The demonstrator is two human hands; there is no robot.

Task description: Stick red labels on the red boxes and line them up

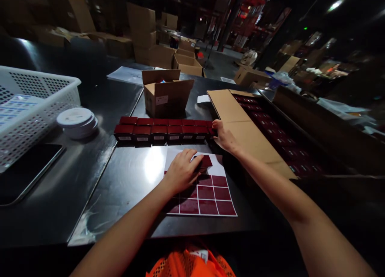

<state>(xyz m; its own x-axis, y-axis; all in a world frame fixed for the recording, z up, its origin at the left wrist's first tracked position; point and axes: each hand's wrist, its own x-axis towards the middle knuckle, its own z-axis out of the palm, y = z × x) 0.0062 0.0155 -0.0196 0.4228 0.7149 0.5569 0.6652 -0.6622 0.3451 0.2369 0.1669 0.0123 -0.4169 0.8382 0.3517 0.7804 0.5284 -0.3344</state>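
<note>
Left hand (185,170) on maroon box (205,161), box right of its fingers over label sheet (206,193) (clamped? can't tell). Right hand (225,137), farther from front edge of bench (123,184), fingers curled at right end of box row (159,130), grip unclear.

The table (129,168) looks like smooth, polished metal, throwing back a bright glare. The boxes (159,130) seem to be smooth card with a faint sheen. The sheet (217,170) looks like paper, its labels (207,206) glossy. The carton (178,102) is matt cardboard, the basket (58,102) perforated plastic. The phone (27,172) has a dark, glassy face; the vest (186,265) is mesh cloth.
</note>
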